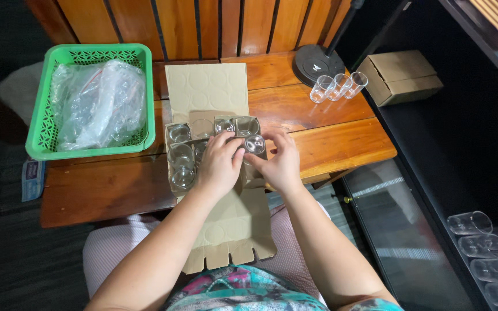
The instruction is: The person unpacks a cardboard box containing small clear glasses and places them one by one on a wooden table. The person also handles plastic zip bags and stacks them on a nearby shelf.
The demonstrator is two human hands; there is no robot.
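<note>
Nearest the lens, patterned teal-and-pink clothing [243, 291] and pale trousers [116, 245] at the bottom edge, with two bare forearms reaching up to a small wooden table [329, 147]. Draped over the table's near edge, an unfolded flat of brown cardboard [231, 230], its slotted end hanging toward the lap, its far flap [206, 89] lying toward the table's back edge and pressed with round marks. At the middle of that sheet, a cardboard divider grid [194, 152] holding small clear glass cups [181, 156] in its cells, several still visible on its left side. Left hand [220, 164] laid over the grid's centre, fingers curled down onto the dividers, thumb tucked toward the right. Right hand [280, 161] just beside it at the grid's right end, fingers bent around the cardboard wall, fingertips touching one glass cup [255, 144] in the corner cell; whether pinched or merely touched, impossible to tell. Overhanging the table's left edge, a green plastic basket [41, 115] filled with crumpled clear plastic bags [96, 103]. Near the back right corner, three empty clear cups [338, 86] in a row, touching, beside the round black base of a stand [317, 64]. Off the table to the right, a closed small cardboard box [402, 78] on a dark shelf. Lower right, more clear cups [485, 247] lying on their sides.
</note>
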